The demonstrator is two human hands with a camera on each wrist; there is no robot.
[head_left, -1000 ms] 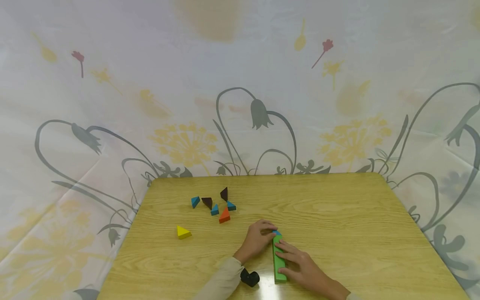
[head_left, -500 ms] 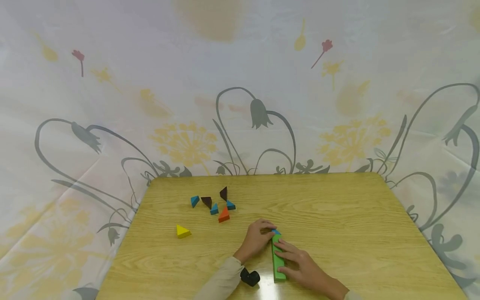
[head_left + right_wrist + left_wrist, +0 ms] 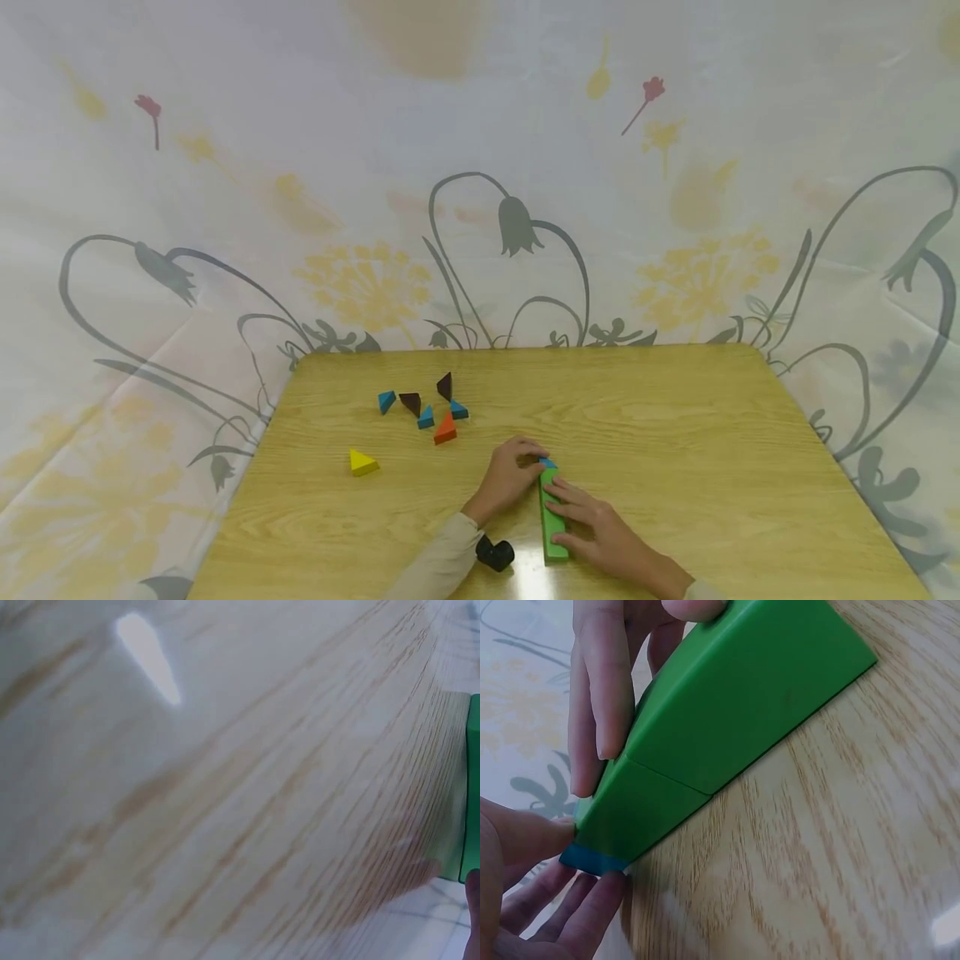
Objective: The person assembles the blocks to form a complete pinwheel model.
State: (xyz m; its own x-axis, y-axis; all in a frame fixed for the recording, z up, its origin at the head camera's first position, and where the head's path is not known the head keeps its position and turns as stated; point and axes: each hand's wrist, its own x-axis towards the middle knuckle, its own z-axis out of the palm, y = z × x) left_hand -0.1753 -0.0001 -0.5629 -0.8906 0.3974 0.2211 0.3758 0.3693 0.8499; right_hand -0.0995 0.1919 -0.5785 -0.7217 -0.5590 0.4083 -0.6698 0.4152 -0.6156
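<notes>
Two green blocks lie end to end on the table, the near one (image 3: 742,705) longer in view than the far one (image 3: 637,814); a thin seam shows between them. At their far end sits a small blue triangular block (image 3: 548,462), partly covered by fingers. My left hand (image 3: 510,479) pinches this blue block between thumb and fingers against the green end. With fairly straight fingers, my right hand (image 3: 603,533) rests along the right side and top of the green blocks. A strip of green block (image 3: 473,787) appears at the right wrist view's edge.
Beyond the left hand lie an orange triangle (image 3: 446,430), two dark brown triangles (image 3: 411,403) and several small blue triangles (image 3: 386,402). A yellow triangle (image 3: 362,463) is nearer on the left. A black wrist device (image 3: 495,553) sits under the left wrist. A patterned cloth hangs behind the table.
</notes>
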